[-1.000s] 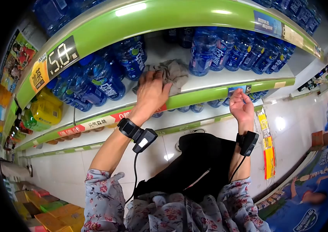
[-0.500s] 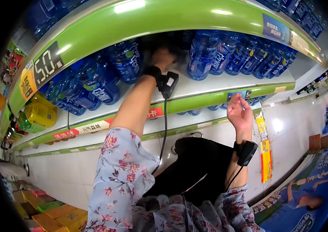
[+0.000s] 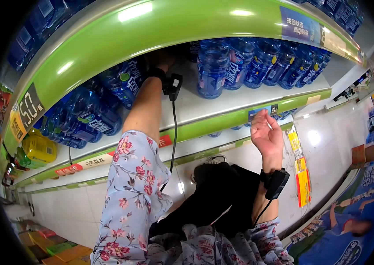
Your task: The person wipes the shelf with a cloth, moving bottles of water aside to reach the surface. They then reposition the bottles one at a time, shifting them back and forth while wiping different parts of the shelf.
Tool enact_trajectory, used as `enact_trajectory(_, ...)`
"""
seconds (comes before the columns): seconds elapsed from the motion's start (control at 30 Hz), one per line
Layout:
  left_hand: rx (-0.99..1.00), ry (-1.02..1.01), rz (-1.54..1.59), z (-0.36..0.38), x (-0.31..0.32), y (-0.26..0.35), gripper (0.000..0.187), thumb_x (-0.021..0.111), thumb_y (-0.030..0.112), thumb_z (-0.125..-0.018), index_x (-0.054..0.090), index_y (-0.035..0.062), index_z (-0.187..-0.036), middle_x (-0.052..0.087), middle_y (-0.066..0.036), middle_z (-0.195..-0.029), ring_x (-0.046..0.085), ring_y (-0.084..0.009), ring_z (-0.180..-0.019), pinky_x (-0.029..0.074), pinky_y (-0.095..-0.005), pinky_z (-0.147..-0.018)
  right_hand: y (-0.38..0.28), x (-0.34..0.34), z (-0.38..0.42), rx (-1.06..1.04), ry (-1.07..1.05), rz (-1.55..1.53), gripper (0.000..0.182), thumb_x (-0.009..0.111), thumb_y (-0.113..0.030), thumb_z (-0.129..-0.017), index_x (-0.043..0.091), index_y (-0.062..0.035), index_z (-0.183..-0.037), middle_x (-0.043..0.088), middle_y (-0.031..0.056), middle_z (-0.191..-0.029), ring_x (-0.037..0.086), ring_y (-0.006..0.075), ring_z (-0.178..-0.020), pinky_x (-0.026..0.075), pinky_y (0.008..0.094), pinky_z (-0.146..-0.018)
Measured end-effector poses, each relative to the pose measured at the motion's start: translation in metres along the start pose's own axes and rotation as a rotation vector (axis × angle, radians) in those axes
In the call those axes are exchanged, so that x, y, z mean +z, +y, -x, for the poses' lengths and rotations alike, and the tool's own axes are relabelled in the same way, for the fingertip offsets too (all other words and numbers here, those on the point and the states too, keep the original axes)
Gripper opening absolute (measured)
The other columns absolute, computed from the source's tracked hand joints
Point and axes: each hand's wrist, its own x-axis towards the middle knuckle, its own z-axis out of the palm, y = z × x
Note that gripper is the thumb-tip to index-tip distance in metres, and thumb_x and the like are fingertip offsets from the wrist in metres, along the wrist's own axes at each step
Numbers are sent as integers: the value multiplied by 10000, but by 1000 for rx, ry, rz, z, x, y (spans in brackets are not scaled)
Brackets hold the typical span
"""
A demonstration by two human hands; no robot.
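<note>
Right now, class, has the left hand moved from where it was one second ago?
Yes: judged against the shelf edge, the left hand has moved away from it, deeper in.

Blue bottles (image 3: pixel 212 73), green shelf edge (image 3: pixel 213 125), pale-blue floral sleeve (image 3: pixel 129 194), black trousers (image 3: pixel 213 194)

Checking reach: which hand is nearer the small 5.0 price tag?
Right: the right hand is right by the price tag; the left hand is farther off, back inside the shelf.
</note>
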Motion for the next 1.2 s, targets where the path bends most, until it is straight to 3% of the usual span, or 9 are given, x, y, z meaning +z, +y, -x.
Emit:
enact_trajectory(0.3, 14, -156, 1, 25, -35, 18, 392, 624, 289, -683, 646, 78, -1013, 649, -160, -950, 608, -325, -910, 466, -416, -840, 5, 1, 0, -43, 19, 28, 130, 450, -56, -890, 546, -29, -973, 618, 72, -910, 527, 134, -722, 424, 238, -631)
enact_trajectory(0.4, 178, -322, -46, 35, -24, 11, 391, 615, 292, -695, 644, 65, -1013, 649, -153, -938, 609, -317, -878, 451, -425, -853, 10, 0, -4, -37, 26, 36, 127, 449, -62, -892, 542, -30, -972, 618, 68, -906, 530, 134, -726, 422, 235, -631)
enact_trajectory(0.53, 242, -187, -14, 75, -44, 28, 373, 582, 275, -705, 644, 38, -987, 606, -216, -1029, 548, -358, -999, 408, -433, -900, 21, 1, -10, -32, 68, 76, 125, 452, -70, -891, 542, -34, -970, 618, 63, -897, 527, 131, -703, 417, 232, -617)
enact_trajectory(0.67, 297, -392, 207, 106, -112, 52, 440, 554, 296, -705, 626, 1, -1024, 553, -220, -1118, 490, -336, -1082, 334, -459, -975, 26, -6, -15, -56, 84, 102, 125, 456, -69, -887, 546, -37, -968, 624, 63, -888, 537, 132, -689, 414, 230, -602)
enact_trajectory(0.77, 336, -275, 264, 128, -112, 48, 437, 547, 300, -714, 624, -9, -1014, 501, -223, -1176, 459, -343, -1115, 345, -450, -961, 22, -8, -11, -64, 95, 106, 124, 455, -64, -885, 546, -38, -965, 628, 63, -884, 547, 133, -700, 412, 232, -598)
enact_trajectory(0.9, 195, -421, 136, 123, -125, 58, 480, 555, 301, -726, 591, -22, -1081, 479, -277, -1188, 443, -392, -1130, 356, -433, -975, 11, -13, -6, -38, 39, 129, 124, 449, -53, -883, 545, -36, -960, 628, 63, -888, 559, 131, -727, 414, 237, -602)
enact_trajectory(1.03, 89, -404, -23, 90, -87, 49, 436, 539, 321, -771, 609, 2, -1059, 542, -248, -1148, 482, -369, -1106, 383, -421, -952, 8, -8, -1, -34, 43, 73, 143, 448, -49, -873, 552, -17, -967, 618, 75, -889, 537, 144, -716, 428, 248, -625)
enact_trajectory(1.17, 366, -326, 121, 44, -32, 22, 377, 606, 314, -751, 645, 69, -1035, 633, -141, -1055, 580, -312, -1001, 422, -406, -901, 9, 2, 4, -58, 84, 29, 118, 460, -58, -883, 555, -41, -952, 633, 72, -921, 570, 129, -771, 415, 241, -626)
enact_trajectory(1.2, 97, -442, 237, 33, -32, 24, 437, 632, 342, -738, 618, 76, -1084, 616, -146, -1094, 566, -312, -1030, 434, -401, -889, 9, 5, 5, -79, 116, 18, 119, 462, -58, -882, 556, -42, -954, 633, 72, -922, 571, 129, -777, 414, 240, -629)
